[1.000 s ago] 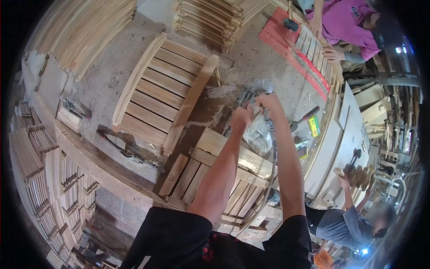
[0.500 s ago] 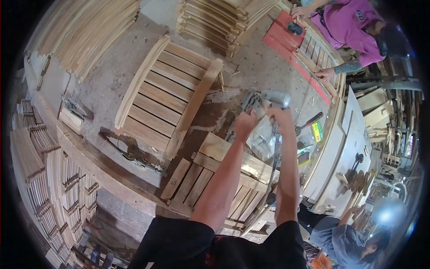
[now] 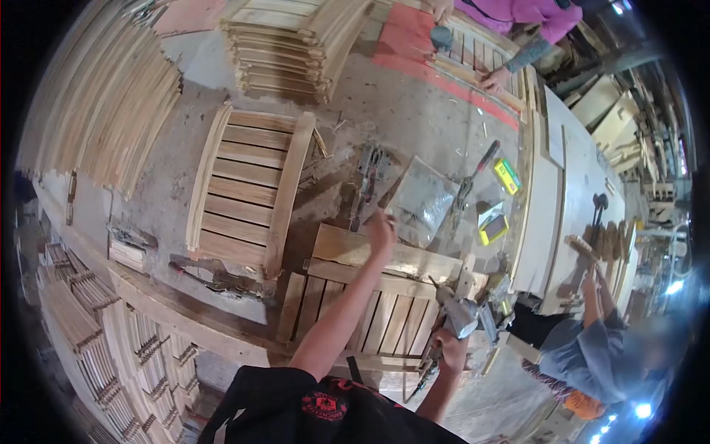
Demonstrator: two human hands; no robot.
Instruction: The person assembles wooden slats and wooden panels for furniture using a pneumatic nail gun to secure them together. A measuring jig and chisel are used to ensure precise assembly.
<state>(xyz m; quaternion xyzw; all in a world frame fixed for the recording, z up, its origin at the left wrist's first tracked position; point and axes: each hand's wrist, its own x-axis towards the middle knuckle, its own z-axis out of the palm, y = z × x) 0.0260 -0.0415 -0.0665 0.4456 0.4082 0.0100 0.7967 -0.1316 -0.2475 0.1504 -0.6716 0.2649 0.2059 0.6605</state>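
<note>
My right hand (image 3: 450,349) grips a silver nail gun (image 3: 460,317) above the right end of a slatted wooden panel (image 3: 314,296) close to my body. My left hand (image 3: 381,231) is over the panel's far edge, its fingers curled; what they hold, if anything, I cannot make out. Just beyond it a dark metal tool (image 3: 368,174) lies on the worktable (image 3: 333,174). A clear plastic bag (image 3: 423,200) rests to the right of that hand. Another slatted panel (image 3: 248,185) lies further left.
Wood strips (image 3: 96,96) are stacked at the far left, with another stack (image 3: 277,55) at the back. Yellow-green boxes (image 3: 506,176) and a dark-handled tool (image 3: 487,157) lie right. A co-worker's hand (image 3: 497,78) works beside a red sheet (image 3: 403,41); another person (image 3: 592,355) is at right.
My right hand has brought the nail gun back toward my body, over the near panel's right end. My left hand is now apart from it, near the panel's far edge. The view has shifted.
</note>
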